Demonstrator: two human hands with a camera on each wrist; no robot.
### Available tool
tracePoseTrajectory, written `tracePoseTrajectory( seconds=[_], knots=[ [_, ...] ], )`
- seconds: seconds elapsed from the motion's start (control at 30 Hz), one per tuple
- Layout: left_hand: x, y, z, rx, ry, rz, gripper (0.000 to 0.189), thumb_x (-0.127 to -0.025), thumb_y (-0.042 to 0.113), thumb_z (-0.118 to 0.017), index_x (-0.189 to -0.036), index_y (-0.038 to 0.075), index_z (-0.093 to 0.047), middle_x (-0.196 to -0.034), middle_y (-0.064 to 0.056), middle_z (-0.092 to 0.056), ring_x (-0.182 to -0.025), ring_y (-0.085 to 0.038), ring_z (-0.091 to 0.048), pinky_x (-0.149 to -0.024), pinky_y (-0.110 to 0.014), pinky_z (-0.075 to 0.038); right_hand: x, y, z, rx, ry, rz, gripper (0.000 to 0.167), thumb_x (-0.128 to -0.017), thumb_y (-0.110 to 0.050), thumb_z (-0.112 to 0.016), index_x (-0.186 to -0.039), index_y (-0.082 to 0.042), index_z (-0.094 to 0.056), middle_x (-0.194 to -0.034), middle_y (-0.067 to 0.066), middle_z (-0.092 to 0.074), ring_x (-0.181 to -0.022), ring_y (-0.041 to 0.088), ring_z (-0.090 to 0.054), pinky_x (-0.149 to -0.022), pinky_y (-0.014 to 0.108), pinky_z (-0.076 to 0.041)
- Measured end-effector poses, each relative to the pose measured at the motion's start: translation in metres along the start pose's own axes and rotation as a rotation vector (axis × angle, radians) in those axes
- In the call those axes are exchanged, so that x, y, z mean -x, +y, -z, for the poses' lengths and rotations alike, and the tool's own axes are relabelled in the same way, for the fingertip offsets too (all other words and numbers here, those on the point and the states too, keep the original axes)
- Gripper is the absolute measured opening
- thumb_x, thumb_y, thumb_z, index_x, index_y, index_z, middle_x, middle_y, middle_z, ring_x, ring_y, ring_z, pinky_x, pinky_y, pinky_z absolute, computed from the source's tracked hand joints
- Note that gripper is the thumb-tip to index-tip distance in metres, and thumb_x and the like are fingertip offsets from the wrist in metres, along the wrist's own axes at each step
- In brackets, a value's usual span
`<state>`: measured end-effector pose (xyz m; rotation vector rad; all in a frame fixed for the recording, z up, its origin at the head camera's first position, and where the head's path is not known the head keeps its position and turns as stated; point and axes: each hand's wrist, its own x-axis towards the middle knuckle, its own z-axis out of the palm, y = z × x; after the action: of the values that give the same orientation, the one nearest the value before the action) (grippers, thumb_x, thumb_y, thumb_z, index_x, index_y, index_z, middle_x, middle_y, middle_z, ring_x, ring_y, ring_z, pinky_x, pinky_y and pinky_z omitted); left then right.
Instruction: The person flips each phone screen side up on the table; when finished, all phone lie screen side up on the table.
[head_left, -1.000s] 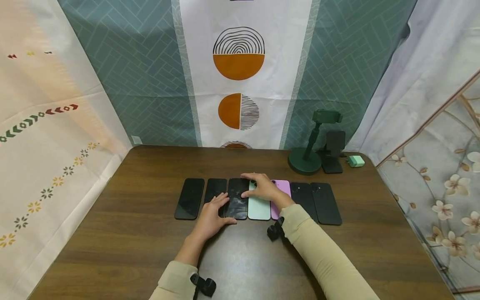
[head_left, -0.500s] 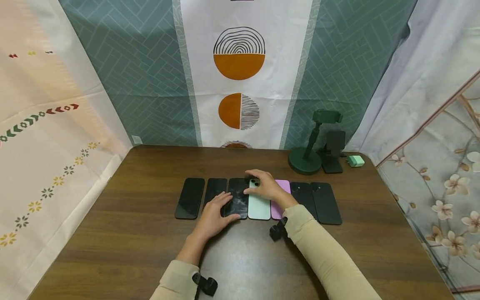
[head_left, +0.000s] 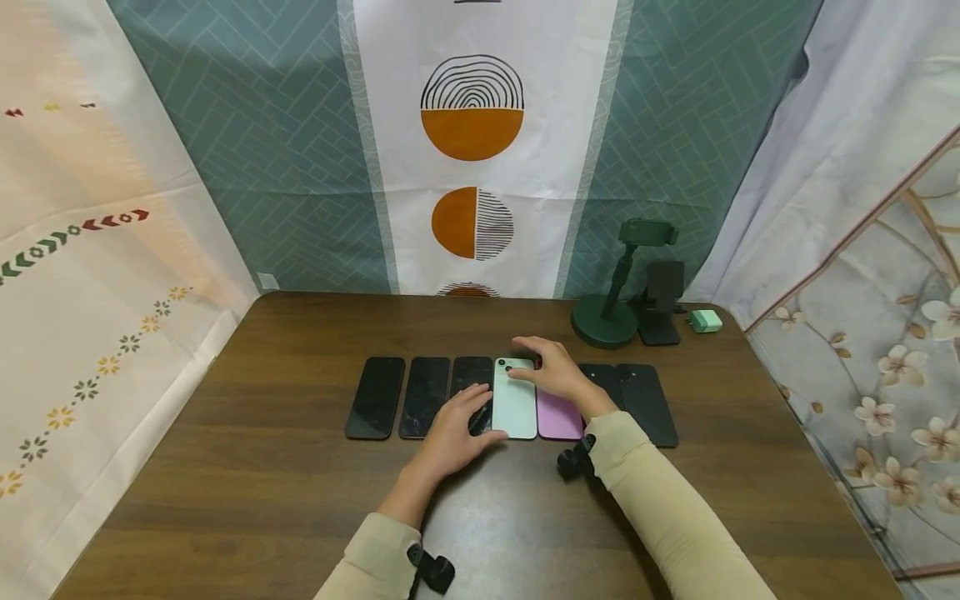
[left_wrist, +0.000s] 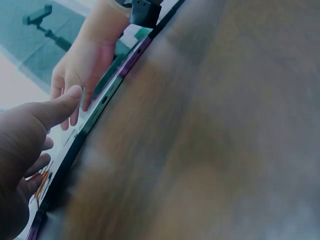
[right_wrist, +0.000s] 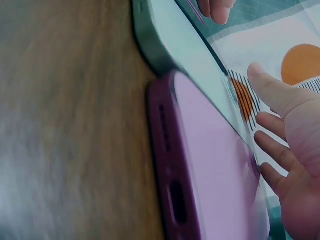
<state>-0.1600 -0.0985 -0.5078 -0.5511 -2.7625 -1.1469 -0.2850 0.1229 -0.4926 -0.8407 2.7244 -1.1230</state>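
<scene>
A row of several phones lies flat on the table. My left hand is over the near part of the third phone from the left, a black one, with fingers spread and thumb toward the mint-green phone. My right hand is above the top of the pink phone, hiding its upper part; thumb and fingers reach left over the mint phone's camera end. In the right wrist view, the right fingers are spread and hold nothing. The left thumb is extended in the left wrist view.
Two black phones lie at the left end, the outer one set slightly apart. Two more, including a black phone, lie at the right end. Behind stand a green phone stand, a black stand and a mint charger plug.
Both hands have moved right along the row. The left has uncovered the second phone and covers more of the third; the right has shifted from the mint phone toward the pink one.
</scene>
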Motion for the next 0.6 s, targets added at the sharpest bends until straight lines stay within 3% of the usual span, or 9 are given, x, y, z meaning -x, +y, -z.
tracePoseTrajectory(
  seconds=[0.1,0.33,0.6],
  knots=[
    [-0.003,0.002,-0.004,-0.01,-0.012,0.002,0.073,-0.085,0.04,-0.082,-0.142,0.002,-0.058,-0.151,-0.011,-0.051,-0.141,-0.033,-0.043,-0.114,-0.053,-0.037,0.003,0.004,0.003,0.002,0.007,0.005,0.063,-0.091,-0.026,-0.078,-0.144,-0.001,-0.055,-0.144,0.016,-0.056,-0.136,0.034,-0.049,-0.112,0.054,-0.039],
    [-0.011,0.008,-0.015,-0.015,-0.011,-0.057,0.07,-0.084,0.038,-0.084,-0.138,-0.001,-0.06,-0.147,-0.013,-0.054,-0.138,-0.037,-0.047,-0.114,-0.052,-0.038,0.008,0.012,0.005,-0.031,-0.005,0.018,0.061,-0.091,-0.024,-0.078,-0.143,-0.001,-0.055,-0.137,0.015,-0.063,-0.127,0.032,-0.058,-0.107,0.05,-0.046],
    [-0.017,0.017,-0.031,-0.026,-0.002,-0.048,0.07,-0.082,0.037,-0.085,-0.134,-0.004,-0.062,-0.143,-0.014,-0.058,-0.136,-0.036,-0.05,-0.118,-0.047,-0.033,0.016,0.019,0.009,-0.037,-0.029,0.033,0.059,-0.091,-0.022,-0.078,-0.142,-0.001,-0.057,-0.134,0.014,-0.065,-0.128,0.032,-0.057,-0.105,0.053,-0.046]
  ],
)
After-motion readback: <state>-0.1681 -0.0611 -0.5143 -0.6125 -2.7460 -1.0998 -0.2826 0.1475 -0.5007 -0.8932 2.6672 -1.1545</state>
